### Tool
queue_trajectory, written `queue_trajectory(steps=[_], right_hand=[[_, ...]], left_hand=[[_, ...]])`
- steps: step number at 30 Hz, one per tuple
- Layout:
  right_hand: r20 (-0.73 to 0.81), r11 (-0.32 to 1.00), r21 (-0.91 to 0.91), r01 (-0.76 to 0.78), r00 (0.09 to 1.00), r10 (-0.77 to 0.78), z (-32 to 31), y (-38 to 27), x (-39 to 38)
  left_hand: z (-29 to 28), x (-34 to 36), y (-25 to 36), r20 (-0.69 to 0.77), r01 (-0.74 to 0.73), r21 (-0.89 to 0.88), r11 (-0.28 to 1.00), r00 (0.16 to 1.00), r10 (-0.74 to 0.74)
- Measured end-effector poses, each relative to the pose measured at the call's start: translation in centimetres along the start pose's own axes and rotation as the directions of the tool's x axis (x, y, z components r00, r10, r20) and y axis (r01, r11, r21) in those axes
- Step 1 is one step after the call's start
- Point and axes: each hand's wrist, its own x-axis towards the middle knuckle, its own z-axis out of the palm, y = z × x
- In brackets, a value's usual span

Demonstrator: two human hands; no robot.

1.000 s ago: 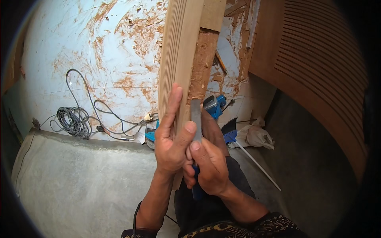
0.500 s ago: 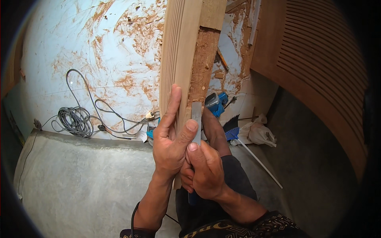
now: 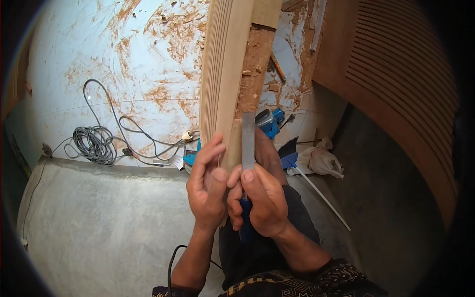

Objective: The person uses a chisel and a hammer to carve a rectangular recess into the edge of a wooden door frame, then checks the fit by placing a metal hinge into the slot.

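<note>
A chisel with a flat grey blade (image 3: 248, 136) and a dark blue handle is in my right hand (image 3: 261, 200), thumb pressed along the lower blade. The blade's tip lies at the near end of a rough recess (image 3: 253, 69) cut into the edge of a long wooden panel (image 3: 232, 59). The panel has fine grooves on its left side. My left hand (image 3: 205, 190) is just left of the chisel, against the panel's near part, with thumb and fingers apart and no tool in it.
Coiled grey cable (image 3: 93, 145) lies on the white, sawdust-strewn floor at left. Right of the panel are a blue power tool (image 3: 269, 122), a pencil (image 3: 278, 67), a blue broom (image 3: 291, 161) and a white plastic bag (image 3: 325, 161). A slatted wooden panel (image 3: 396, 64) stands far right.
My left hand has drawn back toward me and away from the blade, its fingers now more curled. The chisel has shifted slightly right and more of its blade and handle shows.
</note>
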Motion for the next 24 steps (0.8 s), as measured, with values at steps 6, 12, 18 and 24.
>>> queue_trajectory(steps=[6,12,18,24], right_hand=[[-0.009,0.989,0.126,-0.082,0.996,0.084,0.0,-0.3,-0.5],[-0.041,0.999,0.048,0.016,0.999,-0.014,0.5,1.5,-0.1],[-0.081,0.994,-0.091,0.060,0.994,-0.068,1.0,1.0,0.9],[-0.036,0.990,-0.075,0.122,0.991,-0.125,0.8,1.8,1.6]], left_hand=[[-0.2,-3.8,3.8,-0.136,0.361,0.362,0.859,0.933,-0.334],[1.9,-8.5,5.4,-0.058,0.351,0.208,0.913,0.936,-0.347],[2.7,-7.8,4.6,-0.072,0.144,0.467,0.873,0.990,-0.124],[2.8,-8.1,3.3,-0.118,0.133,0.467,0.874,0.989,-0.088]])
